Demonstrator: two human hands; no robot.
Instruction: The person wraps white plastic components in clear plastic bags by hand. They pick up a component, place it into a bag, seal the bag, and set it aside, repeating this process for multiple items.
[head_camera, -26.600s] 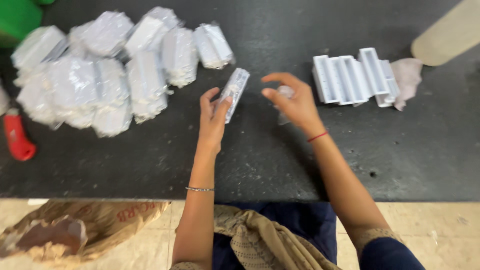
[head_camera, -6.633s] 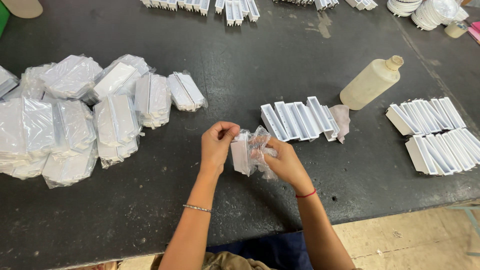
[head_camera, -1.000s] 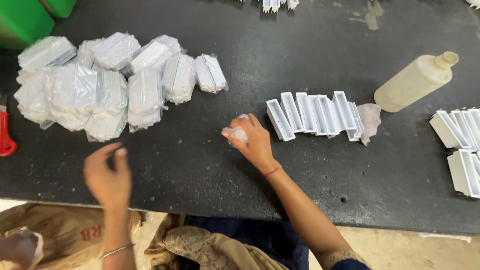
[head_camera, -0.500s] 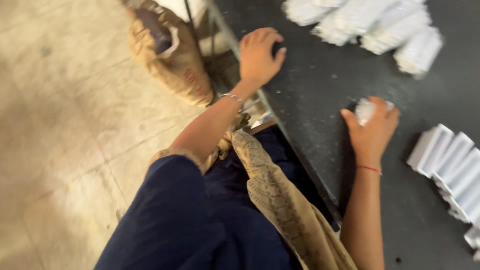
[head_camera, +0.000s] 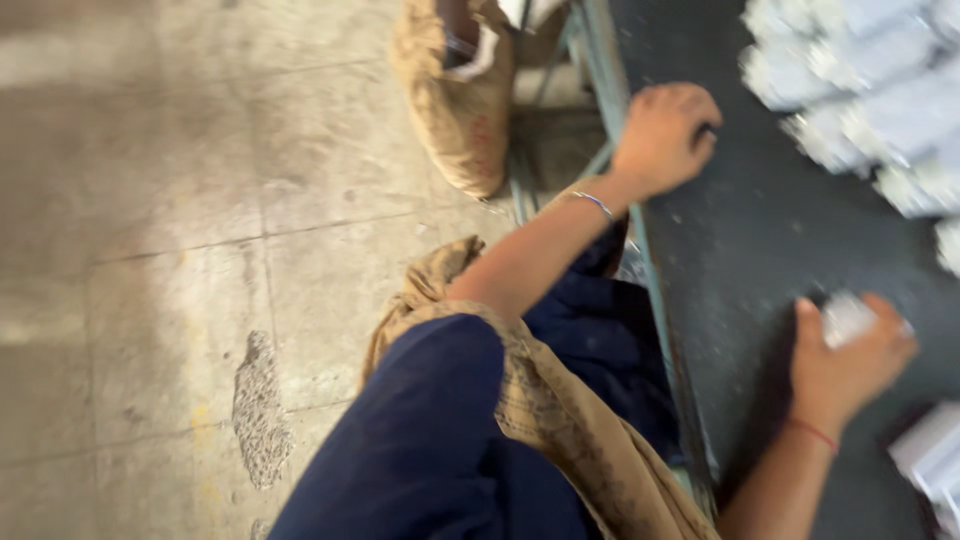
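Your right hand (head_camera: 845, 365) is curled around a small white packet (head_camera: 848, 318) on the dark tabletop (head_camera: 760, 230). Left hand (head_camera: 665, 135) is loosely curled at the tabletop edge, apparently empty. View is blurred; steady your head, keep the packet flat.

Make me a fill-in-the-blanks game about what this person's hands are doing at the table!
1. The right hand grips a small crumpled piece of ____ plastic.
2. The left hand rests on the edge of the dark ____.
3. A thin ____ circles the left wrist.
4. A brown ____ stands on the floor by the table's leg.

Missing words: clear; table; bracelet; sack
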